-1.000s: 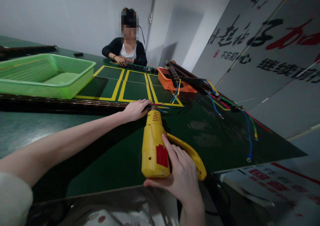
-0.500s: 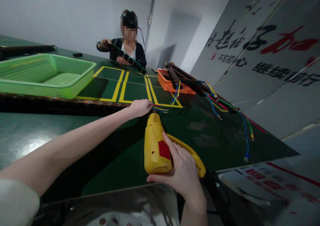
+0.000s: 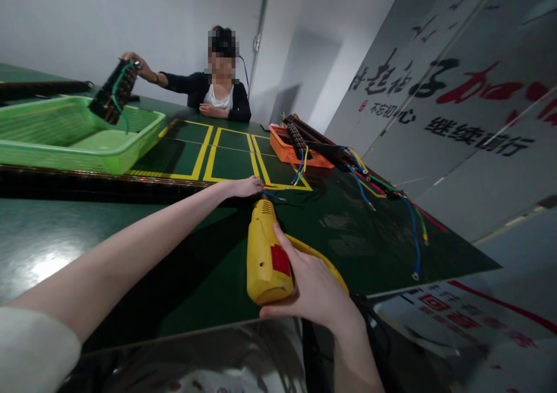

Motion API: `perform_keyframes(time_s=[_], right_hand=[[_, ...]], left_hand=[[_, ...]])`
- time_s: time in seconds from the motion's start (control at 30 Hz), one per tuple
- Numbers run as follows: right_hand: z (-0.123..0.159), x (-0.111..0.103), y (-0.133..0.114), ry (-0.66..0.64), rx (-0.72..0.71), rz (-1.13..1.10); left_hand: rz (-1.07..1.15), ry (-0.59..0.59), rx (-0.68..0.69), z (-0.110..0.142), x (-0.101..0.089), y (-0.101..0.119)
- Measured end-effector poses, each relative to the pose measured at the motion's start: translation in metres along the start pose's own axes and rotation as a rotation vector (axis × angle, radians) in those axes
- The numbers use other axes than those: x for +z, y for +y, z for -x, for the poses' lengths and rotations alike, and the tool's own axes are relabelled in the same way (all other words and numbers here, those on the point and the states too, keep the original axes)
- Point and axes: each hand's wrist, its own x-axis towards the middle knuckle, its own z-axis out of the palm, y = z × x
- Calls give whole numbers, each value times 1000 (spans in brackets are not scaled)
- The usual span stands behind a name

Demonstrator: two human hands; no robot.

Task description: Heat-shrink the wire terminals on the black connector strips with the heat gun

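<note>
My right hand (image 3: 315,285) is wrapped around the handle side of a yellow heat gun (image 3: 260,265) with a red patch on its body. The gun points away from me, its nozzle just below a few thin wires (image 3: 275,196), red, yellow and blue, with metal ends. Closed fingers of my left hand (image 3: 247,187) pinch these wires near the end of a long dark wire harness (image 3: 100,185) lying across the table. Whether the nozzle touches the wires I cannot tell.
A light green basket (image 3: 130,152) stands at the left. Across the table, a person (image 3: 237,100) holds a dark strip (image 3: 114,94) with a green wire over it. At the right, an orange basket (image 3: 278,149) bears dark harnesses, their coloured wires (image 3: 416,253) trailing toward the table edge.
The person opposite has swung the dark strip leftward, from before their body to above the green basket. My hands keep their grips on the wires and heat gun; the view has shifted slightly.
</note>
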Motion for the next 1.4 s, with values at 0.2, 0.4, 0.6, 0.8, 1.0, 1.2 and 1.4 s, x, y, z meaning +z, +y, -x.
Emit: perform_keyframes(time_s=[0.2, 0.4, 0.6, 0.8, 1.0, 1.2, 1.4], right_hand=[[4, 11, 5, 72, -11, 74], [8, 15, 5, 126, -40, 123], [10, 17, 6, 183, -33, 168], [-2, 18, 5, 198, -31, 177], [-6, 18, 3, 186, -28, 184], [-3, 14, 11, 191, -21, 179], [3, 8, 26, 215, 4, 195]], left_hand=[[90, 97, 41, 4, 2, -2], [181, 123, 80, 5, 5, -9], [347, 80, 15, 5, 3, -14], [578, 13, -83, 15, -4, -1], [597, 5, -96, 20, -6, 4], [592, -19, -43, 23, -9, 5], [445, 18, -57, 23, -11, 6]])
